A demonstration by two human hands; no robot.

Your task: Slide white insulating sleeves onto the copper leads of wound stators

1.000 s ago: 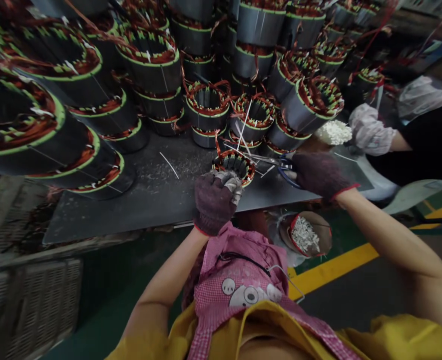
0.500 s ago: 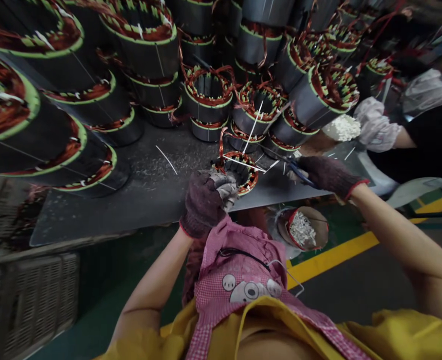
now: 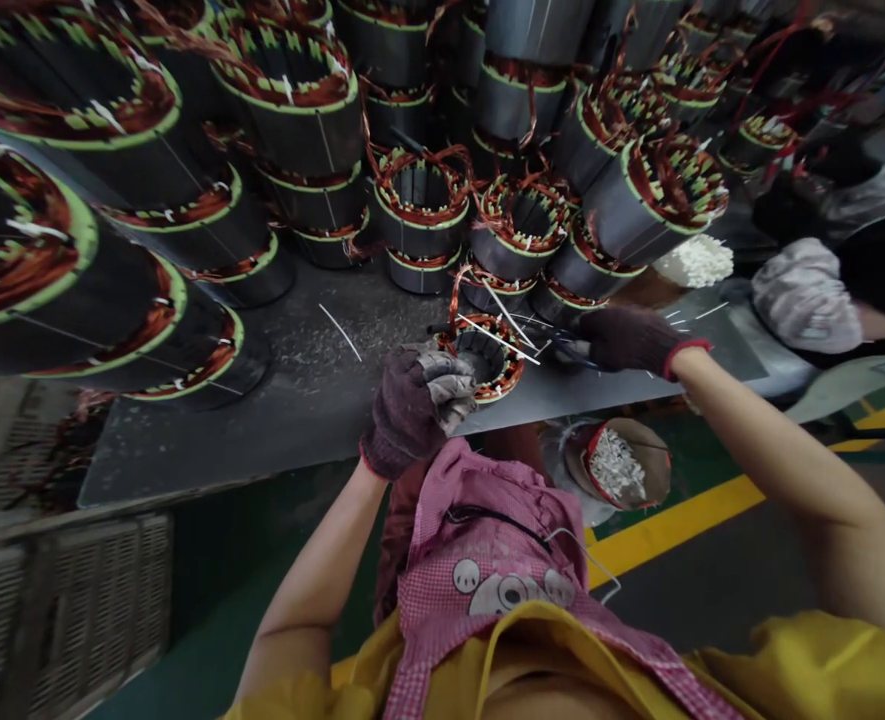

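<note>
A white strip (image 3: 509,316) that stood upright has tipped low beside another over the stator (image 3: 513,374), which the left hand (image 3: 410,405) grips near the table's (image 3: 299,405) front edge, stacks (image 3: 419,236) crowding behind and wider room leftward, while the right hand (image 3: 628,341) closes round scissors (image 3: 573,347).

The apron (image 3: 487,530) is pink checked, the shirt (image 3: 809,660) mustard yellow, the gloves (image 3: 410,408) purplish with red cuffs, the desk (image 3: 292,400) dark grey.
</note>
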